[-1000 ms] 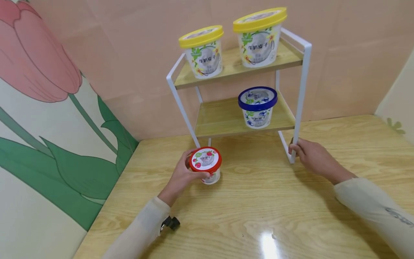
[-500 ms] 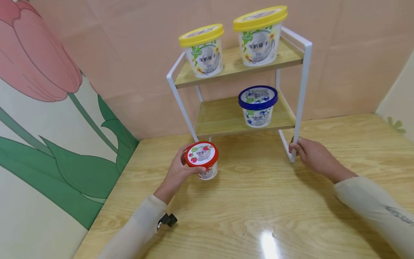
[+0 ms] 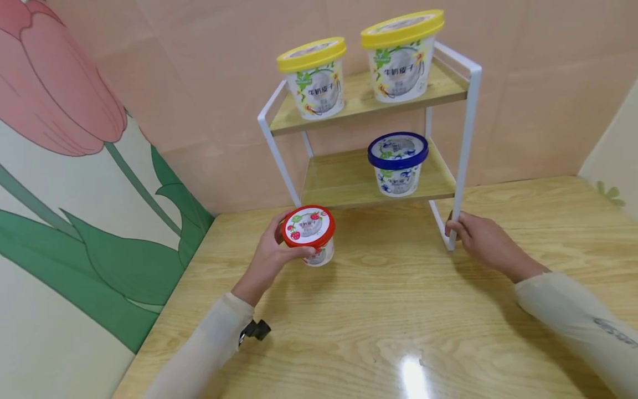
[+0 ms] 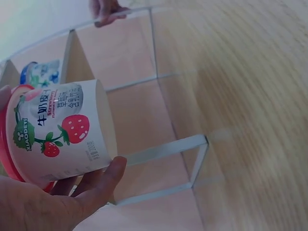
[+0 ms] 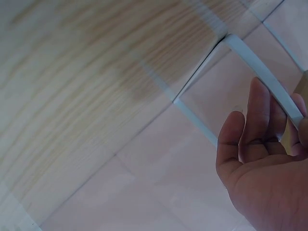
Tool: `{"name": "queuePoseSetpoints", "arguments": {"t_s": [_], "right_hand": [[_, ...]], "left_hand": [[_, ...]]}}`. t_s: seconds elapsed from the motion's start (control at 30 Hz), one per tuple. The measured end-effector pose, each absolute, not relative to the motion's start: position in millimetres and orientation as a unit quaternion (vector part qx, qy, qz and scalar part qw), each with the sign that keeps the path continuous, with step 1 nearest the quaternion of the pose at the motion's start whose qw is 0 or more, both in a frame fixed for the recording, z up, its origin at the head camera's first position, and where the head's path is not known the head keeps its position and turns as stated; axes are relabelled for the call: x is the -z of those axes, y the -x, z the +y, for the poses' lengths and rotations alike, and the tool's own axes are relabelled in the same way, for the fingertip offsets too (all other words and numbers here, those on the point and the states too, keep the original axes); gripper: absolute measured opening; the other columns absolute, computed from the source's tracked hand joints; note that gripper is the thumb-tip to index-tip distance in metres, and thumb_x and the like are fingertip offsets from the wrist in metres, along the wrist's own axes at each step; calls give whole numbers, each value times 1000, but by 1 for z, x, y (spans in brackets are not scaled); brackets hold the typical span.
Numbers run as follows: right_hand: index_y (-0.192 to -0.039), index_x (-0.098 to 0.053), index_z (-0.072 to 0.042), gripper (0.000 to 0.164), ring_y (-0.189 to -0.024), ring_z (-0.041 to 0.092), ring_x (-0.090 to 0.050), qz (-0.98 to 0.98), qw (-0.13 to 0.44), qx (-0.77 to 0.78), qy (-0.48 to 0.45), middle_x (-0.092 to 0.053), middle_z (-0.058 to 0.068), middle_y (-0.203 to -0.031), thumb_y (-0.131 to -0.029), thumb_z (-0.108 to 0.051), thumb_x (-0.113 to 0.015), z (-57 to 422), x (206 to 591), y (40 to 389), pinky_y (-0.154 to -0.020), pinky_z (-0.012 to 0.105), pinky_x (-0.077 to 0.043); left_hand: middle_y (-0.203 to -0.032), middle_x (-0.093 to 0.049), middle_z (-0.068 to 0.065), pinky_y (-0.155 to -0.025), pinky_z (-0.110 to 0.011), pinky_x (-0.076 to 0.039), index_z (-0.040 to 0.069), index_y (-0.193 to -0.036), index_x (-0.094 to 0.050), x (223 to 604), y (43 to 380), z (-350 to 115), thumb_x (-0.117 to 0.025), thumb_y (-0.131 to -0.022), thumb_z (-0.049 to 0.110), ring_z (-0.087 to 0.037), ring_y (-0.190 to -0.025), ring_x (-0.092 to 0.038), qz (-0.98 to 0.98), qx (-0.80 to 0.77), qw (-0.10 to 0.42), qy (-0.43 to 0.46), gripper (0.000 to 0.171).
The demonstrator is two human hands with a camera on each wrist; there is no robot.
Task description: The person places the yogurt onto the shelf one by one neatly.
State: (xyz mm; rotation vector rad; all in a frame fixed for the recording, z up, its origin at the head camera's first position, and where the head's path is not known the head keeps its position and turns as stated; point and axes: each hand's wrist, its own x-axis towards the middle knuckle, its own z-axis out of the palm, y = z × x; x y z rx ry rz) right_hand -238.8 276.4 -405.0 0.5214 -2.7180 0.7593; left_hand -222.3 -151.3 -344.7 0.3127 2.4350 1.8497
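My left hand (image 3: 269,257) grips a white tub with a red lid (image 3: 309,227), tilted and held above the table. Strawberries are printed on the tub's side (image 4: 62,130) in the left wrist view. It is in front of the left front leg of a two-tier rack, just below the lower shelf (image 3: 339,177). Low on the rack's right front leg (image 3: 464,149), my right hand (image 3: 483,241) holds the white bar. In the right wrist view, some fingers of that hand (image 5: 262,149) are beside the leg (image 5: 264,77); its grip is partly cut off.
A blue-lidded tub (image 3: 397,166) stands at the right of the lower shelf. Two yellow-lidded tubs, one left (image 3: 316,83) and one right (image 3: 401,61), stand on the top shelf (image 3: 356,94). The wooden table (image 3: 369,316) meets a pink wall (image 3: 199,83) behind.
My left hand has raised the red-lidded tub and shifted it slightly left and toward the rack. The right hand still holds the leg; the rack and other tubs look unmoved.
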Motion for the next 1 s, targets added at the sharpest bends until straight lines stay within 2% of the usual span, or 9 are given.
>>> {"name": "queuePoseSetpoints", "arguments": {"t_s": [0.1, 0.37, 0.6, 1.0], "right_hand": [[-92, -61, -10, 27, -85, 37, -72, -935, 137, -270, -185, -74, 12, -88, -107, -19, -42, 276, 405, 238, -72, 54, -55], [-91, -61, -10, 26, -80, 33, -70, -934, 151, -260, -191, -72, 11, -83, -107, -18, -42, 276, 404, 237, -68, 50, -55], [-92, -61, -8, 28, -85, 39, -72, -935, 135, -271, -187, -74, 15, -89, -107, -19, -41, 276, 402, 236, -73, 55, -55], [-92, -61, -9, 28, -86, 39, -72, -936, 129, -272, -183, -74, 15, -90, -108, -21, -40, 276, 405, 239, -74, 56, -55]], "left_hand": [[-140, -52, 0, -107, -44, -48, 24, -149, -35, 340, 221, -151, -85, -77, 19, -23, -130, -48, 790, -605, 36, -95, 88], [-140, -51, 3, -105, -45, -50, 28, -148, -35, 324, 215, -143, -85, -77, 23, -22, -131, -46, 786, -613, 11, -78, 88], [-140, -47, 6, -101, -43, -52, 31, -145, -40, 319, 214, -133, -87, -75, 24, -23, -130, -47, 779, -623, -2, -68, 85], [-137, -50, 2, -100, -38, -54, 25, -145, -38, 316, 214, -121, -86, -76, 21, -22, -126, -52, 758, -650, -16, -59, 84]]}}
